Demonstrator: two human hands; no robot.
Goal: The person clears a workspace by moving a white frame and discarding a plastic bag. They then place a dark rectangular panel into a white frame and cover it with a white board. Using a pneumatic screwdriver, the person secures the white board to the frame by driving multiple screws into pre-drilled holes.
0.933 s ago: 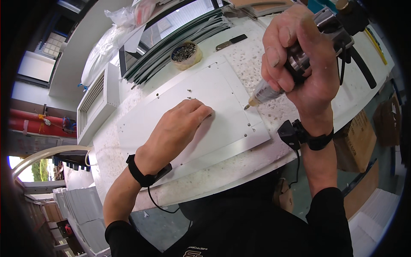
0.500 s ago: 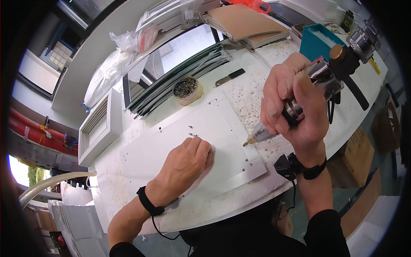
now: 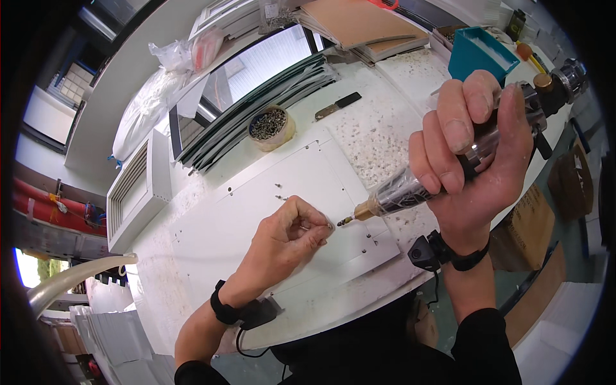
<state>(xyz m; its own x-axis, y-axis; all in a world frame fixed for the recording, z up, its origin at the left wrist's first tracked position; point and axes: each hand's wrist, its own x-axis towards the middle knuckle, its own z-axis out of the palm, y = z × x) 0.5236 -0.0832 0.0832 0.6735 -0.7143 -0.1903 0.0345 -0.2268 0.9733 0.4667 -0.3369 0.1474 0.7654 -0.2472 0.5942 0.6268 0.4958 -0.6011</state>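
My right hand is wrapped round a metal pneumatic screwdriver, its brass-coloured nose and bit pointing left. The fingers of my left hand are pinched together on a small screw, mostly hidden by the fingertips. The bit's tip is just to the right of that screw; I cannot tell if they touch. Below both hands lies a flat white framed panel with small holes and some fitted screws along its edges. A few loose screws lie on the panel beyond my left hand.
A round tub of screws stands past the panel, with a black-handled flat blade beside it. Stacked glass panes lie behind. At the far right is a teal bin. A white louvred frame stands left, near a pale hose.
My left hand has lifted off the panel and turned, showing a pinched screw. The screwdriver's tip has moved left to beside it. The view has shifted slightly.
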